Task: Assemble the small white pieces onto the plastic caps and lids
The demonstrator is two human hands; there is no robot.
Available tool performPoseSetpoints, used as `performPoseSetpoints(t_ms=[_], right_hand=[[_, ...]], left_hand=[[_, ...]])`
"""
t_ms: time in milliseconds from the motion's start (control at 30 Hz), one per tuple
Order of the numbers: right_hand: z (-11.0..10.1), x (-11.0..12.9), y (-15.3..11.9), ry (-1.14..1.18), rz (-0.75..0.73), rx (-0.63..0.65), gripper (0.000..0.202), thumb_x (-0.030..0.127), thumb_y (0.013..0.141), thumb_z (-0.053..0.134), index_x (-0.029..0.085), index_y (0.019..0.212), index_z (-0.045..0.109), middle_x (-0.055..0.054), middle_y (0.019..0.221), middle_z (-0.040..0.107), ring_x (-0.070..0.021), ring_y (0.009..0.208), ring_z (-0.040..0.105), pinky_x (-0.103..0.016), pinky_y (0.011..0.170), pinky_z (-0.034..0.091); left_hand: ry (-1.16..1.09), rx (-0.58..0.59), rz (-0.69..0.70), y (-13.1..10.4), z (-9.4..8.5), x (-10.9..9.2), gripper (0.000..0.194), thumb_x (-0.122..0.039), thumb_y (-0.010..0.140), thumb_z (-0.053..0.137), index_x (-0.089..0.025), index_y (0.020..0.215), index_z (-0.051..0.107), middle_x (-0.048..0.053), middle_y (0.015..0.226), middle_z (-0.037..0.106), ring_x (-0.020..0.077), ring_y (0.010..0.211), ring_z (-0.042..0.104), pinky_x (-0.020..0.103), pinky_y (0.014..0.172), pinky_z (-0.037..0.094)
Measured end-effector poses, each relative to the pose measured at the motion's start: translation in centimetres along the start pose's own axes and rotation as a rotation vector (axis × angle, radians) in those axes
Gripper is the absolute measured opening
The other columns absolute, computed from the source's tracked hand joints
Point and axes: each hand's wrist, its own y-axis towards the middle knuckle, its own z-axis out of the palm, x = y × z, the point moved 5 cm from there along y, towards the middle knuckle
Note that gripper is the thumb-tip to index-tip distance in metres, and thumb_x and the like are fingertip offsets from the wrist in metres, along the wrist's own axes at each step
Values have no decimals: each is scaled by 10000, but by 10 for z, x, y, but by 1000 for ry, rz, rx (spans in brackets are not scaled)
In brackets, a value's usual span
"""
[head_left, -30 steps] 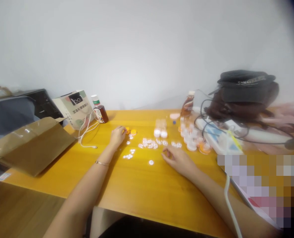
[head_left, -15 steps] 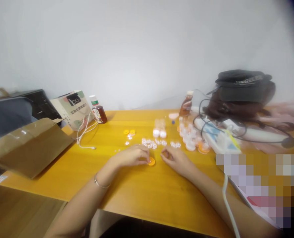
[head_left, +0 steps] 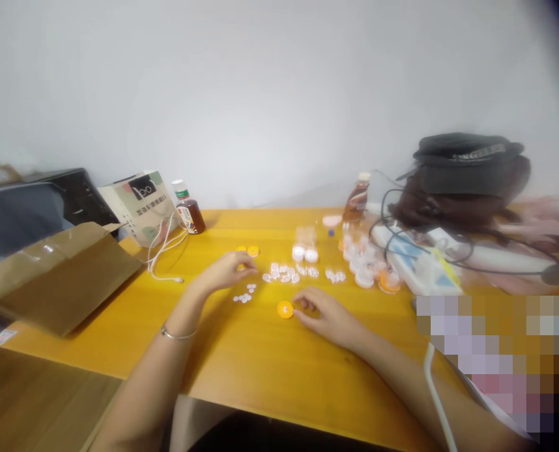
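My right hand [head_left: 329,316] has its thumb and curled fingers at the right edge of a round yellow disc [head_left: 282,313] lying flat on the table. A small white piece [head_left: 286,309] sits at the disc's centre. Farther back on the left, my left hand [head_left: 230,270] has its fingers drawn together; whatever is between them is hidden. Just beyond it lie more yellow discs [head_left: 253,250], partly covered. Small white round pieces [head_left: 245,298] are scattered below this hand. White patterned wheel-like pieces [head_left: 284,274] form a row between and behind both hands.
White round parts [head_left: 304,253] and a cluster of clear cups [head_left: 362,267] stand toward the back right. Two bottles, one dark [head_left: 189,215] and one brown [head_left: 357,199], are near the wall. A cardboard box [head_left: 72,276], cables [head_left: 159,263] and a black cap [head_left: 468,163] flank the table.
My left hand has left the yellow disc and moved back and left, uncovering the small white pieces. My right hand has come left and down to the disc's edge.
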Motion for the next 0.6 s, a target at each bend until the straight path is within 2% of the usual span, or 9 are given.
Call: performPoseSetpoints(t_ms=[100, 200, 433, 600], right_hand=[[2, 0, 0, 16, -3, 5, 119, 288, 798, 488, 207, 853, 554, -30, 803, 571, -158, 753, 533, -279, 674, 422], [3, -2, 1, 28, 2, 5, 121, 294, 801, 486, 208, 851, 556, -30, 800, 567, -158, 747, 530, -283, 675, 422], [5, -3, 1, 48, 3, 2, 120, 292, 801, 491, 204, 852, 553, -29, 802, 558, -154, 739, 516, -284, 677, 417], [5, -4, 1, 52, -1, 6, 116, 291, 799, 495, 205, 851, 550, -24, 799, 555, -152, 745, 517, -279, 680, 415]], left_hand=[[158, 157, -338, -14, -9, 43, 151, -209, 709, 507, -160, 767, 637, 38, 773, 649, 137, 685, 562, 223, 626, 395], [188, 239, -425, -23, -11, 65, 143, -170, 621, 535, -151, 708, 648, 39, 699, 648, 143, 612, 553, 216, 538, 364], [141, 322, -427, -18, 6, 66, 174, -202, 594, 550, -163, 725, 658, 26, 703, 659, 134, 605, 563, 197, 506, 357], [163, 330, -453, -20, 5, 68, 184, -223, 589, 562, -164, 733, 658, 33, 712, 660, 139, 613, 562, 203, 517, 361]])
